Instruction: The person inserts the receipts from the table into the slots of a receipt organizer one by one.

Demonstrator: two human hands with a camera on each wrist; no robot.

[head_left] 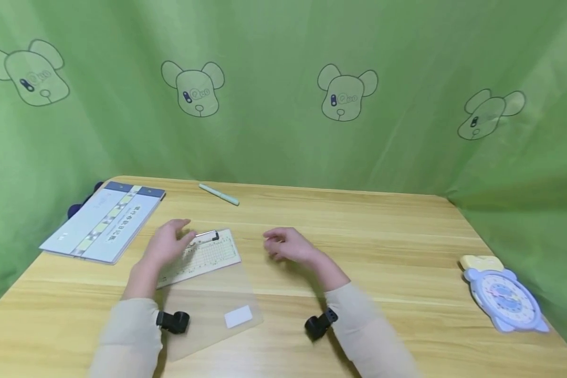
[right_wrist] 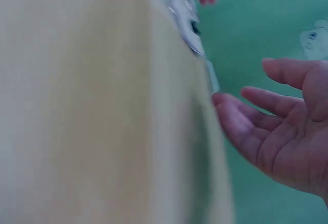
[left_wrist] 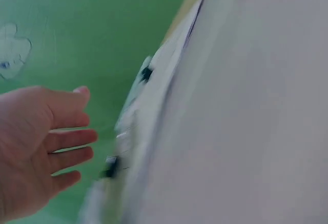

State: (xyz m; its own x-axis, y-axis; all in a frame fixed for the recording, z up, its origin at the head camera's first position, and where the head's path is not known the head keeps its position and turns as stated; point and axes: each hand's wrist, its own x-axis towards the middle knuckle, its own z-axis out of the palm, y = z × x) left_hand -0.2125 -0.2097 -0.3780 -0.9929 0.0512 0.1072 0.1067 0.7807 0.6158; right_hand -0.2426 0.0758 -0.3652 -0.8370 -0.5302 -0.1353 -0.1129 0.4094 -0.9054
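Observation:
In the head view a small clipboard (head_left: 212, 254) with a metal clip and a gridded printed sheet lies tilted on the table. It overlaps the upper part of a translucent sheet or folder (head_left: 208, 299) that bears a white label (head_left: 238, 316). My left hand (head_left: 167, 244) hovers over the clipboard's left end, near the clip. Its fingers are relaxed with nothing between them, as the left wrist view also shows. To the right of the clipboard, my right hand (head_left: 289, 244) is held above the bare wood with loosely bent fingers. The right palm (right_wrist: 300, 137) holds nothing.
A blue-and-white folder (head_left: 108, 220) lies at the table's left edge. Toward the back is a pale green pen (head_left: 219, 194). At the right edge sit a blue toy clock (head_left: 507, 299) and a cream-coloured block (head_left: 481, 262). A green curtain (head_left: 274, 147) hangs behind.

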